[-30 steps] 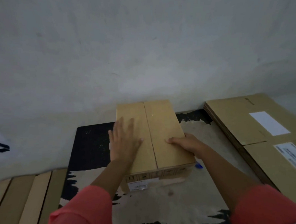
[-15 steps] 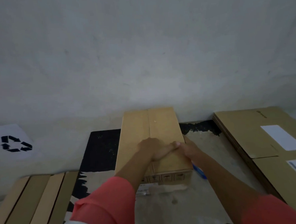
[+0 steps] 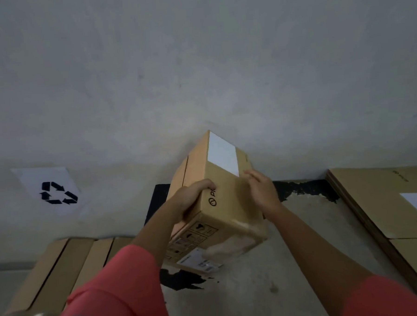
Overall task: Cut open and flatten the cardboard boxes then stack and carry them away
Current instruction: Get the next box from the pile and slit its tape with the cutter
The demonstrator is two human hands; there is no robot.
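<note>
Left hand (image 3: 194, 198) fingers gripped the tilted cardboard box (image 3: 229, 205); right hand (image 3: 262, 193) fingers lay straight against it.

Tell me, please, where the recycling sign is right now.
In the head view, the recycling sign is on the wall at left, above the flattened cardboard and left of the box.

Box: brown rectangular cardboard box (image 3: 227, 205), tilted, its far end higher and close to the wall, its near end low and blurred over the worn black-and-grey surface (image 3: 302, 225).
Label: blank white rectangular sticker (image 3: 223, 154) on the box's upper face, at the far end.
Left grip (image 3: 192, 197): fingers curled over the box's upper left edge, holding it.
Right grip (image 3: 262, 193): fingers nearly straight, laid on the upper face just below the sticker.
Right side: stack of flattened brown cardboard sheets (image 3: 373, 197).
Left side: flat tan cardboard pieces (image 3: 58, 269).
Wall: white paper sheet with black recycling arrows (image 3: 52, 190).
</note>
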